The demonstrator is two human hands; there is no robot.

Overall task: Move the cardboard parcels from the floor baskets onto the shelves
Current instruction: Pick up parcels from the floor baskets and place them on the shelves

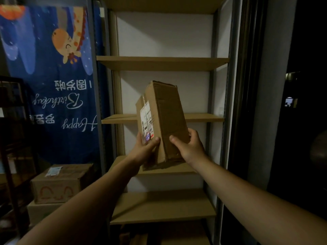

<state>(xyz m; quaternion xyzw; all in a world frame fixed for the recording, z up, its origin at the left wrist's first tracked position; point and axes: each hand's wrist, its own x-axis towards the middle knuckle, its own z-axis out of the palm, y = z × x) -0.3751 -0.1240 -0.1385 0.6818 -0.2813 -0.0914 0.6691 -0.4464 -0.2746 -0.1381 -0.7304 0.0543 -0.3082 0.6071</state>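
hands around tilted parcel, near its lower end

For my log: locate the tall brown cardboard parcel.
Centre of head view: the cardboard parcel, gripped by left hand and right hand, before the wooden shelves.

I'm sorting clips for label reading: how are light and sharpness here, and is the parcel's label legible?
Head view: dim overall, right side nearly black, white wall behind the shelves brightest. Head view: the parcel, gripped by left hand and right hand, looks soft; its label is too blurred to read. Head view: wide-angle distortion toward the edges.
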